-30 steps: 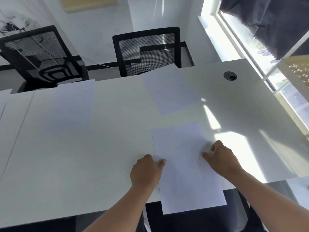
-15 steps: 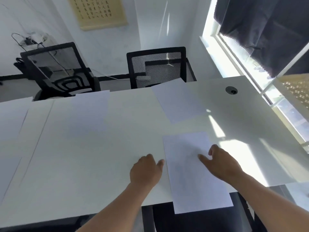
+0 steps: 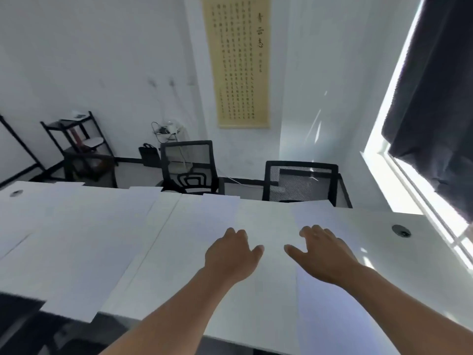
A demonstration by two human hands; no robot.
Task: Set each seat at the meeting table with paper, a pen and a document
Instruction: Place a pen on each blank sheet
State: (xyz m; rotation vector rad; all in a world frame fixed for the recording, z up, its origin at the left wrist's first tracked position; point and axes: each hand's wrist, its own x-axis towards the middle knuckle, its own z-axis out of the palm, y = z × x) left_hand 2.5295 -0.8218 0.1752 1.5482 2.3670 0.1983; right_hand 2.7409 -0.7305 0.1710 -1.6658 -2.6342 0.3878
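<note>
Left hand [image 3: 231,254] and right hand [image 3: 323,254], both spread and holding nothing, hover over the table [image 3: 399,252]. One sheet [image 3: 330,311] lies on its near edge; two chairs [image 3: 190,166] stand behind it.

Head-worn view, facing forward and down, table [image 3: 179,252] close

Bright sun comes in thru the window [image 3: 409,190] at right, w/ glare on the bench [image 3: 435,265] near it. Pic blurry, edges bent.
</note>
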